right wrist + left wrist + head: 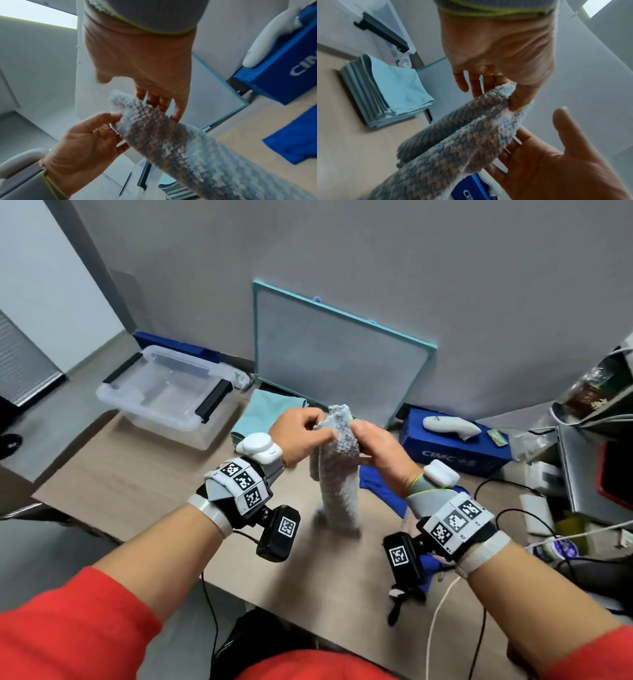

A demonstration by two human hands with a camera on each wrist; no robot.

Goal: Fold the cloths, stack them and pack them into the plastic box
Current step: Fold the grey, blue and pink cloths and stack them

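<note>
The step in hand looked like the opening of a fold: a fluffy grey-blue terry cloth [339, 467] hung lengthwise above the middle of the light wooden table [137, 491], held up by its top edge, its lower end just reaching the surface. The next move, as I judge it, called for finding two corners and spreading the cloth flat — or doubling it in the air — before it could join the stack.

The left hand [301, 436] pinched the top edge between thumb and curled fingertips. The right hand [380, 446] met it from the other side, thumb and fingers closed on the same edge, the two hands nearly touching; in the left wrist view the right hand's fingers [476, 86] lay behind the pile and its thumb pressed the front.

A stack of folded pale-teal cloths [270, 414] lay at the far side, just right of the clear plastic box with black latches [164, 395], which stood open at the far left and seemed to hold nothing. A dark-blue cloth [383, 491] lay unfolded to the right, beneath the right wrist.
</note>
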